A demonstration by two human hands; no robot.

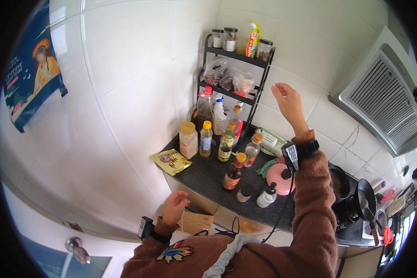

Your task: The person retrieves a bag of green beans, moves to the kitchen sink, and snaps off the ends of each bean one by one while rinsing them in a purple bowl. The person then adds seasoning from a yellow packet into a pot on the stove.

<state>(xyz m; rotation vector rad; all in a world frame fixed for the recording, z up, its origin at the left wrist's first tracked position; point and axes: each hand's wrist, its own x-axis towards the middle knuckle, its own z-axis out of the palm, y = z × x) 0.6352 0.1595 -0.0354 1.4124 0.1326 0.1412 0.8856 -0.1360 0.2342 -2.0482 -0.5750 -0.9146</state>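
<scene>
My right hand (287, 99) is raised beside the black metal shelf rack (237, 55), its fingers bent in and touching nothing I can make out. Below it lies a green pack of wipes (269, 141). My left hand (175, 207) hangs in front of the counter's near edge, fingers curled, with no object visible in it. On the dark counter (201, 173) stand a yellow-lidded jar (188, 140), a yellow-capped bottle (205, 140), a sauce bottle (233, 175), a small dark-lidded jar (245, 193) and a pump bottle (267, 197). A yellow packet (171, 161) lies at the corner.
The rack holds lidded jars (230, 40), a yellow squeeze pouch (253, 41) and plastic bags (243, 82). A pink lid (280, 179) sits on the counter; a frying pan (365, 198) is on the right, beneath a range hood (382, 93). A cardboard box (197, 222) stands below the counter.
</scene>
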